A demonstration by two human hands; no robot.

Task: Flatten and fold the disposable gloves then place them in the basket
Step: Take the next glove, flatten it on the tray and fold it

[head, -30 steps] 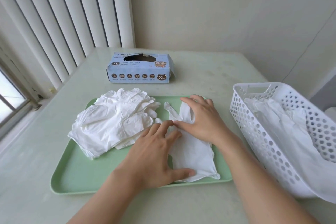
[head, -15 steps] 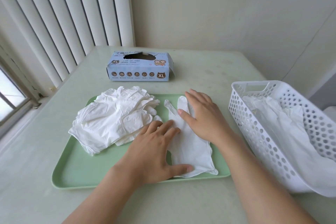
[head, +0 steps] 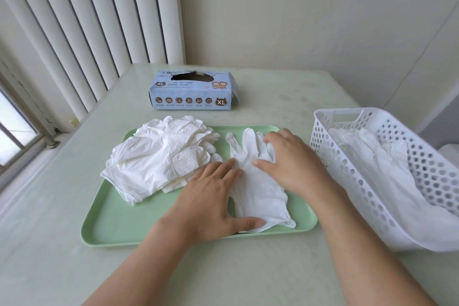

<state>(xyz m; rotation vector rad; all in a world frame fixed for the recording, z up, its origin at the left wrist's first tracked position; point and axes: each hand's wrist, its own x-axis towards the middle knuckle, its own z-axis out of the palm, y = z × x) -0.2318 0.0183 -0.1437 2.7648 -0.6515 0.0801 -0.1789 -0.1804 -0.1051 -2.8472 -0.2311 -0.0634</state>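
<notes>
Fingers: your left hand and right hand lie straight, pressing the glove flat.
Risk: uneven pressure slides it, creasing the cuff on the tray.

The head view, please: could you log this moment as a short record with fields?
surface: pale table
tray: light green plastic tray
pile: crumpled white disposable gloves, left on tray
single glove: flat white disposable glove, right on tray
left hand: pressing its cuff end
right hand: pressing its finger end
basket: white perforated plastic basket, gloves inside
box: blue cardboard glove box
</notes>
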